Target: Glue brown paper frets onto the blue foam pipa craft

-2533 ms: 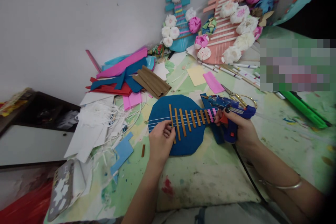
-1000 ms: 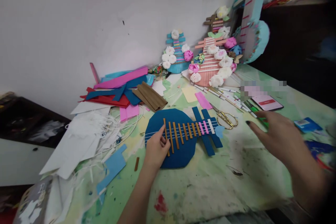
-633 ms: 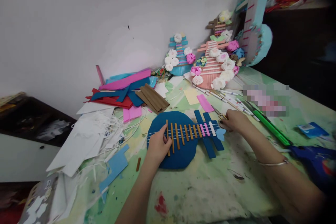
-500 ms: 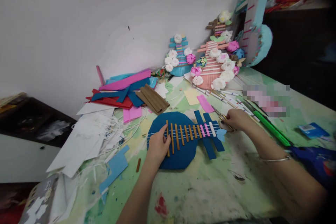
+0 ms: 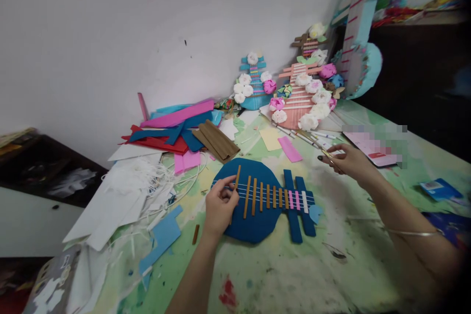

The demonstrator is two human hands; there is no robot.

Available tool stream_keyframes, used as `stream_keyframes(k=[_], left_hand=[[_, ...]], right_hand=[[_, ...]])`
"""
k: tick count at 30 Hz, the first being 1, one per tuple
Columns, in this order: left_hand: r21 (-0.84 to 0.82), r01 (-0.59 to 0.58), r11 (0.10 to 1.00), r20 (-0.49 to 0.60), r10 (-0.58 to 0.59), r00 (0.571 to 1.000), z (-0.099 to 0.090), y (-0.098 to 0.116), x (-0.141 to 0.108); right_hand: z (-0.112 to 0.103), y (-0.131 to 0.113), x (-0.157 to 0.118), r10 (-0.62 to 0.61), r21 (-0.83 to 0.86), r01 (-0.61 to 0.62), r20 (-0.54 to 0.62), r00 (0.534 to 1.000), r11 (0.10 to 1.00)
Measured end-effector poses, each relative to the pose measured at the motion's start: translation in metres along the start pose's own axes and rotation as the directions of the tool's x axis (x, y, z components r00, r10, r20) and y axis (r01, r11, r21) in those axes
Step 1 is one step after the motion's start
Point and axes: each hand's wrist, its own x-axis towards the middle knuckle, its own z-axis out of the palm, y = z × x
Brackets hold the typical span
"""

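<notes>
A dark blue lute-shaped craft [image 5: 257, 230] lies flat on the table, with white strings along it and brown, pink and white strips across them. My left hand [image 5: 221, 203] is closed over its rounded end, pinching a brown strip [image 5: 238, 176] between thumb and fingers. The strip tilts and seems slightly raised from the body. Right of the craft's neck, my right hand [image 5: 349, 162] is raised above the table, closed on gold-handled scissors [image 5: 333, 161]. Their blades point away to the upper left. A light blue paper piece [image 5: 315, 214] sits at the neck's end.
Flower-decorated lute crafts [image 5: 253, 93] stand against the wall. Coloured paper [image 5: 180, 115], brown crepe paper [image 5: 215, 140] and white sheets with string [image 5: 138, 176] lie left. Pens [image 5: 294, 132] and a blue packet [image 5: 439, 189] lie right. A loose brown strip [image 5: 196, 234] is near my left forearm.
My right hand has lifted the scissors and moved right, away from the craft's neck. My left hand now pinches the end brown strip, which has tilted. The craft has turned slightly.
</notes>
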Motion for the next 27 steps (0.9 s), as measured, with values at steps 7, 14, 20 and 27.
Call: stream_keyframes(k=[7, 14, 20, 27], left_hand=[[-0.485, 0.147, 0.862, 0.164, -0.076, 0.984, -0.004, 0.019, -0.012], [-0.501, 0.212, 0.839, 0.226, -0.11, 0.968, -0.003, 0.022, -0.018], [-0.444, 0.199, 0.874, 0.221, -0.109, 0.969, -0.004, 0.025, -0.021], [-0.453, 0.245, 0.857, 0.299, -0.112, 0.948, -0.004, 0.021, -0.022]], right_hand=[[0.052, -0.046, -0.081, -0.347, 0.445, 0.106, 0.507, 0.789, 0.889], [0.092, -0.064, -0.107, -0.427, 0.345, 0.262, 0.611, 0.667, 0.902], [0.098, -0.066, -0.107, -0.427, 0.314, 0.294, 0.586, 0.689, 0.903], [0.098, -0.069, -0.106, -0.402, 0.299, 0.273, 0.591, 0.699, 0.914]])
